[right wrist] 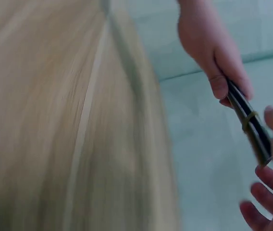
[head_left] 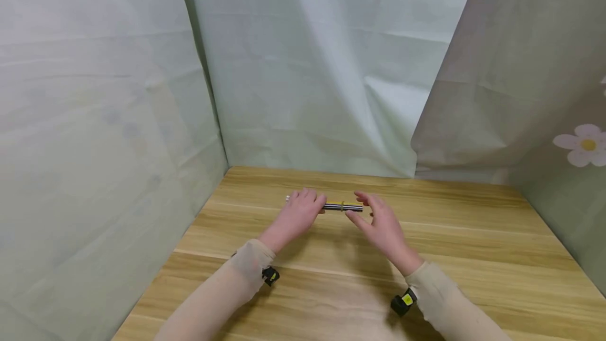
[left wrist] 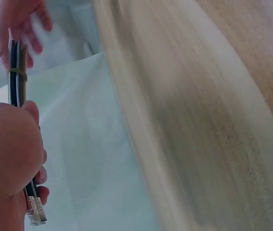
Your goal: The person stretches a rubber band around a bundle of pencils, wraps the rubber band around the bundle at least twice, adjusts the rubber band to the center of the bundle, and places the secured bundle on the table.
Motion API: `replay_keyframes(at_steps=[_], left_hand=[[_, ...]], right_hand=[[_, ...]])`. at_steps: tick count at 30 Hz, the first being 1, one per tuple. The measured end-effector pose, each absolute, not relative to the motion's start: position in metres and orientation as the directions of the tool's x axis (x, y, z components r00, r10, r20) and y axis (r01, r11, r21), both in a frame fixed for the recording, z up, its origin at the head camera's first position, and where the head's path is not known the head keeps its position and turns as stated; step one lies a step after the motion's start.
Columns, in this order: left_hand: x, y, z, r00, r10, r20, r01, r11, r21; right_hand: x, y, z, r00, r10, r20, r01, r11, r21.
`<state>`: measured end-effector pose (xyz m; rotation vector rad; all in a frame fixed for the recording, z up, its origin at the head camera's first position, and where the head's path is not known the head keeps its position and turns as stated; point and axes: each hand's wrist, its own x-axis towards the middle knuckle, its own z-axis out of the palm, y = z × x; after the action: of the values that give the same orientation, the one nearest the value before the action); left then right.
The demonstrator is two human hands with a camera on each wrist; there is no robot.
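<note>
My left hand (head_left: 300,212) grips a slim bundle of dark and yellow pencils (head_left: 331,207) and holds it level above the table. A rubber band (head_left: 342,206) goes round the bundle near its right end. Silver ferrules with pale eraser ends (left wrist: 35,207) stick out below the left palm in the left wrist view. My right hand (head_left: 384,228) is at the bundle's other end, thumb and fingers spread apart around it without gripping. In the right wrist view the right fingers (right wrist: 266,195) lie just past the pencils' tips.
A wood-grain table (head_left: 322,288) lies beneath both hands. Pale cloth walls (head_left: 312,93) rise along its back and sides, and a flower print (head_left: 587,145) marks the right one. Each wrist wears a small black camera (head_left: 403,302).
</note>
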<state>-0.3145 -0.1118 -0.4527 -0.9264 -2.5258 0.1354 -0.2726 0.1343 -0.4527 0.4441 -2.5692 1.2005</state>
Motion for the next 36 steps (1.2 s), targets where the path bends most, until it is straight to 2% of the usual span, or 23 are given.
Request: replay_keyframes(at_steps=[2, 5, 10, 16, 19, 22, 28, 34, 36], left_hand=[[-0.313, -0.109, -0.452, -0.671, 0.649, 0.36, 0.592, 0.76, -0.267], [-0.311, -0.106, -0.451, -0.663, 0.662, 0.349, 0.594, 0.749, -0.292], [-0.309, -0.103, -0.45, -0.668, 0.676, 0.312, 0.608, 0.737, -0.293], [-0.309, -0.101, -0.451, -0.709, 0.655, 0.261, 0.638, 0.754, -0.156], [-0.309, -0.1, -0.452, -0.716, 0.652, 0.249, 0.642, 0.755, -0.132], [-0.308, -0.097, -0.453, -0.699, 0.669, 0.252, 0.643, 0.743, -0.187], [-0.305, -0.088, -0.454, -0.653, 0.697, 0.295, 0.595, 0.714, -0.369], [-0.3, -0.08, -0.455, -0.619, 0.718, 0.317, 0.581, 0.691, -0.43], [-0.298, -0.08, -0.456, -0.623, 0.717, 0.314, 0.58, 0.692, -0.429]], right_hand=[[-0.274, 0.138, -0.452, -0.851, -0.243, 0.465, -0.477, 0.727, -0.494], [-0.275, 0.14, -0.45, -0.775, -0.343, 0.531, -0.537, 0.801, -0.266], [-0.275, 0.142, -0.45, -0.725, -0.432, 0.537, -0.558, 0.825, -0.09], [-0.275, 0.146, -0.452, -0.73, -0.446, 0.518, -0.547, 0.836, -0.051], [-0.275, 0.147, -0.451, -0.74, -0.442, 0.507, -0.539, 0.841, -0.054], [-0.274, 0.148, -0.452, -0.755, -0.453, 0.474, -0.537, 0.842, -0.049], [-0.272, 0.146, -0.453, -0.772, -0.489, 0.407, -0.558, 0.827, -0.064], [-0.272, 0.142, -0.448, -0.726, -0.546, 0.419, -0.612, 0.79, -0.031], [-0.272, 0.143, -0.446, -0.735, -0.545, 0.404, -0.607, 0.794, -0.032]])
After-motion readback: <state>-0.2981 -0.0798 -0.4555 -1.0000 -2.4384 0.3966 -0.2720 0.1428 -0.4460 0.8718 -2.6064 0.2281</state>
